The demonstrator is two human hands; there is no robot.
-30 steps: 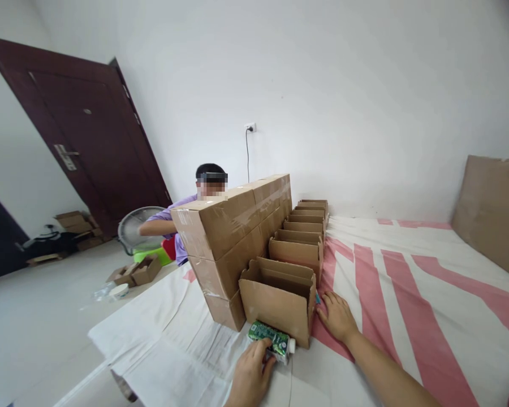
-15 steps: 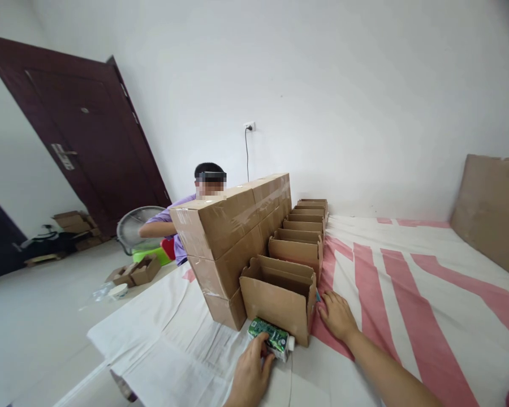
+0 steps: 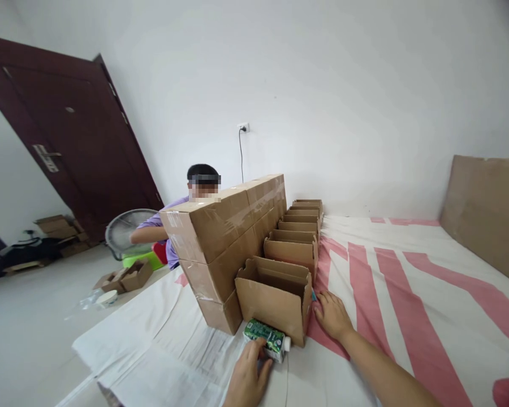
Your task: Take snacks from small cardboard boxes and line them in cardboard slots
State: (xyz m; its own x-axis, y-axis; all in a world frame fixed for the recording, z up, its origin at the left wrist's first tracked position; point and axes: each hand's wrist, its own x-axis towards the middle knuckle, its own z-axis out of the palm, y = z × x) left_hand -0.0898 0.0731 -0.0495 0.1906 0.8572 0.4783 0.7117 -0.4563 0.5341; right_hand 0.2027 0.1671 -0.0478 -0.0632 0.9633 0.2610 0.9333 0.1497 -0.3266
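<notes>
Green carton (image 3: 272, 337) lies against the nearest box's (image 3: 268, 305) front, left hand (image 3: 249, 368) touching it, likely for steadiness; whether it pinches, I cannot tell. Right hand (image 3: 333, 317) rests loosely spread alongside.

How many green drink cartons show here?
1: the carton lies on the cloth before the nearest open box, touched by the left hand. Others may be hidden.

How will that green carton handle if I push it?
The green carton lies on its side with flat faces, so it will probably slide rather than roll. Its straight edges suggest fairly stiff walls. The printed surface looks shiny, so perhaps slippery.
</notes>
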